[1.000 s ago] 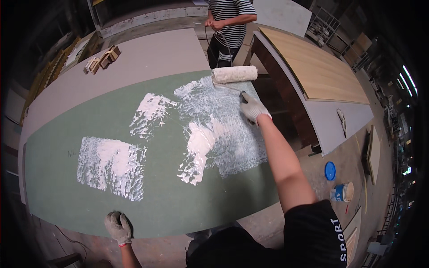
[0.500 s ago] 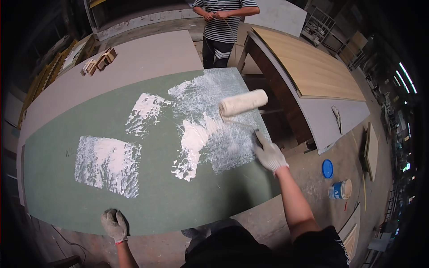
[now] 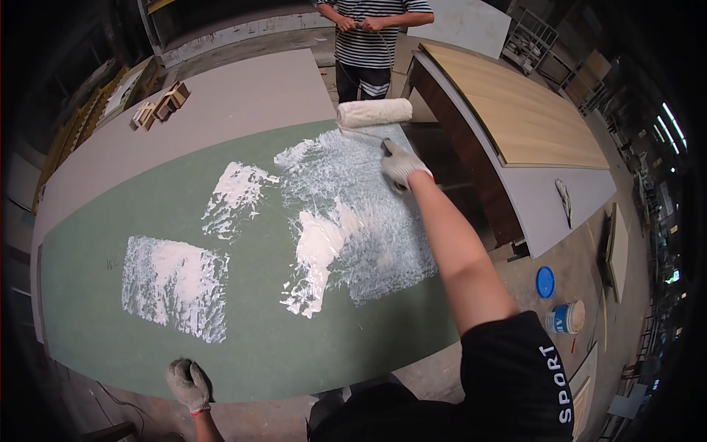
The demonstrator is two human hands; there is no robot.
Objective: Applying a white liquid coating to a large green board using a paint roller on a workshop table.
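My right hand (image 3: 403,165), in a whitish work glove, is closed round the handle of a paint roller. The fluffy, cream roller sleeve (image 3: 375,112) is at the far right end of a green board (image 3: 280,361). Thick white paste (image 3: 318,247) lies on the board in patches, spread to a thin film (image 3: 383,243) on the right side. Another patch (image 3: 177,283) is at the left, and a smaller one (image 3: 237,190) farther back. My left hand (image 3: 188,384), also gloved, rests at the board's near edge with its fingers curled in and nothing visible in them.
Across the board stands a person in a striped shirt (image 3: 364,44), holding a thin cord. Wooden blocks (image 3: 160,105) sit on a pale board (image 3: 243,88) behind. To the right are a wood-faced panel (image 3: 523,110), an open bucket (image 3: 565,317) and a blue lid (image 3: 545,282).
My right arm has reached away from me, taking the roller to the far right end of the board. The left hand stays at the near edge.
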